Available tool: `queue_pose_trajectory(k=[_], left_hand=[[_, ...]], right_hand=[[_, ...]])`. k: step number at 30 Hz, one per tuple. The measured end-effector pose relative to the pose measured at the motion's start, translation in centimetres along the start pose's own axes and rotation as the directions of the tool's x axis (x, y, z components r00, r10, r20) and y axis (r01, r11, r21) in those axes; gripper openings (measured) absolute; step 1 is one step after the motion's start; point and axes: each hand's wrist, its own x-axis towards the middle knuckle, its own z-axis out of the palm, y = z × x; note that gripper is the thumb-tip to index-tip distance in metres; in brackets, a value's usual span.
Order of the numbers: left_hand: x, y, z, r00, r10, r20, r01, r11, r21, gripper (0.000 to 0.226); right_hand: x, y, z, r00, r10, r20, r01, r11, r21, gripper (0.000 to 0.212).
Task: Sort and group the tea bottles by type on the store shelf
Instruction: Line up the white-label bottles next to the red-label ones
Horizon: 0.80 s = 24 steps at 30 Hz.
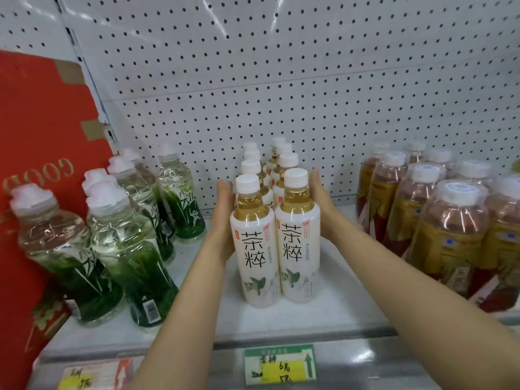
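Shelf (332,313): white board across the lower frame, pegboard behind.
Red box (42,130): upper left, leaning.
Gold-label bottles (450,229): right of frame, grouped.
Green-label bottles (126,235): left of centre, loosely set.
White-label bottles (277,237): centre, two rows running back.
Left hand (223,218): fingers straight, pressed flat to the left row.
Right hand (320,201): fingers straight, flat against the right row.
Risk: uneven squeezing could likely topple the tall front pair off the shelf edge.
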Motion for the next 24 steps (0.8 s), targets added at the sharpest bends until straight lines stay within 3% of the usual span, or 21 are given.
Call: queue_pose_trajectory(k=[2, 5, 7, 9, 12, 24], left_hand=[[-1.6, -1.2, -1.3, 0.998, 0.028, -0.049, -0.022, 0.993, 0.115, 0.092], [-4.2, -0.5, 0.0, 0.994, 0.091, -0.064, -0.081, 0.987, 0.138, 0.085], [-5.8, -2.2, 0.1, 0.989, 0.146, 0.018, -0.147, 0.962, 0.229, 0.086], [-6.4, -3.8, 0.8, 0.983, 0.186, 0.011, -0.180, 0.933, 0.311, 0.088], [-6.7, -4.7, 2.0, 0.965, 0.263, -0.016, -0.243, 0.913, 0.326, 0.088], [-6.4, -4.7, 2.3, 0.953, 0.301, -0.034, -0.258, 0.866, 0.429, 0.087]], right_hand=[[-3.5, -0.6, -0.8, 0.984, -0.171, -0.058, 0.165, 0.981, -0.106, 0.087], [-9.9, -0.7, -0.3, 0.942, -0.333, -0.045, 0.321, 0.932, -0.168, 0.065], [-13.2, 0.1, 0.2, 0.906, -0.423, 0.018, 0.415, 0.879, -0.235, 0.067], [-14.7, 1.3, 0.8, 0.867, -0.489, 0.097, 0.494, 0.815, -0.302, 0.080], [-14.5, 2.8, 1.3, 0.853, -0.511, 0.106, 0.510, 0.775, -0.372, 0.094], [-15.1, 3.3, 1.5, 0.848, -0.525, 0.079, 0.499, 0.738, -0.455, 0.092]])
